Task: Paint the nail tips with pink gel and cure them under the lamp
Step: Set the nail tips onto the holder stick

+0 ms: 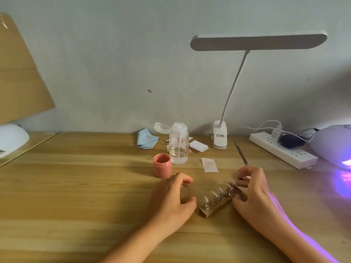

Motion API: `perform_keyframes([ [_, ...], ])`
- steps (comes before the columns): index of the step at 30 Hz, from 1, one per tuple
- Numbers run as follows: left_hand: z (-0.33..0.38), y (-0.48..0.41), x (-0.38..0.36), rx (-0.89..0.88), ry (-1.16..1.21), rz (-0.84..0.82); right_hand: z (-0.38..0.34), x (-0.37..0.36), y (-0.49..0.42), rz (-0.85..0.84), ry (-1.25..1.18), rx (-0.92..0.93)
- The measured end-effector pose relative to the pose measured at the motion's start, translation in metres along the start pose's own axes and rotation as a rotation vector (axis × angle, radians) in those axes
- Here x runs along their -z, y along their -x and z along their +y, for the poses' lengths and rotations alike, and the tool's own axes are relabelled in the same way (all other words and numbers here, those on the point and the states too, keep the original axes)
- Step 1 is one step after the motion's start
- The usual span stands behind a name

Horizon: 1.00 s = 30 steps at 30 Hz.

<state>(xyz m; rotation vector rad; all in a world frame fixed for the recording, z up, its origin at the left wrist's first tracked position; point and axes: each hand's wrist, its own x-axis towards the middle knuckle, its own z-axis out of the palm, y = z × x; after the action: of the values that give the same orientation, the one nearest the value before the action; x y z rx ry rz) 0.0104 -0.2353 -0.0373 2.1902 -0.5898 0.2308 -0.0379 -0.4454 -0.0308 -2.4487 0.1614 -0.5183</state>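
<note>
- The nail tip holder [218,204], a brown bar carrying a row of pale nail tips [214,194] on metal stands, is lying on the wooden table [76,186] near its front centre. It is running diagonally from 7 o'clock to 1 o'clock.
- The right hand [254,194] is grasping the bar's 1 o'clock end, with the thumb lying against the near side and the fingers [245,177] curling over the far side. Motion blur is obscuring the exact contact.
- The left hand [171,202] is sitting at 9 o'clock of the holder with loosely curled fingers, holding nothing. Its thumb tip is lying just beside the bar's 7 o'clock end; whether it is touching cannot be told.
- The pink gel jar [162,165] is standing at 11 o'clock of the holder, just beyond the left hand.
- A clear pump bottle [178,147], with its flip cap open, is standing just behind the jar, and a blue cloth [147,139] is lying at the bottle's 10 o'clock.
- The curing lamp [332,145] is sitting at the table's 3 o'clock edge and is glowing violet onto the table and the right forearm.
- A white power strip [283,150] is lying at 2 o'clock, just beside the curing lamp.
- A thin metal tool [241,152] is lying at 12 o'clock of the right hand.
- A white clip-on desk lamp [220,137] is standing at 12 o'clock by the wall.
</note>
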Motion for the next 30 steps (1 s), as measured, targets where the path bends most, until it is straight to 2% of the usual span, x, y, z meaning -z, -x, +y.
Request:
perform_keyframes([
  [3, 0.005, -0.001, 0.002, 0.050, 0.091, -0.073, 0.002, 0.001, -0.002, -0.008, -0.009, 0.019],
  [8, 0.006, 0.000, 0.000, 0.006, 0.127, -0.081, 0.000, -0.001, 0.000, 0.009, 0.067, 0.073],
  [12, 0.000, -0.006, 0.000, 0.041, 0.184, -0.088, -0.002, -0.001, 0.001, 0.037, 0.084, 0.103],
  [16, -0.005, -0.014, 0.002, 0.039, 0.154, -0.121, -0.001, -0.002, 0.001, 0.058, 0.084, 0.119],
  [21, -0.007, -0.017, 0.000, 0.092, 0.147, -0.057, 0.001, -0.003, -0.001, 0.063, 0.058, 0.109],
  [26, -0.006, -0.014, -0.005, 0.061, 0.082, 0.008, 0.002, -0.001, 0.003, 0.050, 0.033, 0.105],
  [30, -0.009, -0.016, 0.000, 0.018, 0.124, -0.088, 0.002, -0.002, 0.003, 0.018, 0.013, 0.111],
])
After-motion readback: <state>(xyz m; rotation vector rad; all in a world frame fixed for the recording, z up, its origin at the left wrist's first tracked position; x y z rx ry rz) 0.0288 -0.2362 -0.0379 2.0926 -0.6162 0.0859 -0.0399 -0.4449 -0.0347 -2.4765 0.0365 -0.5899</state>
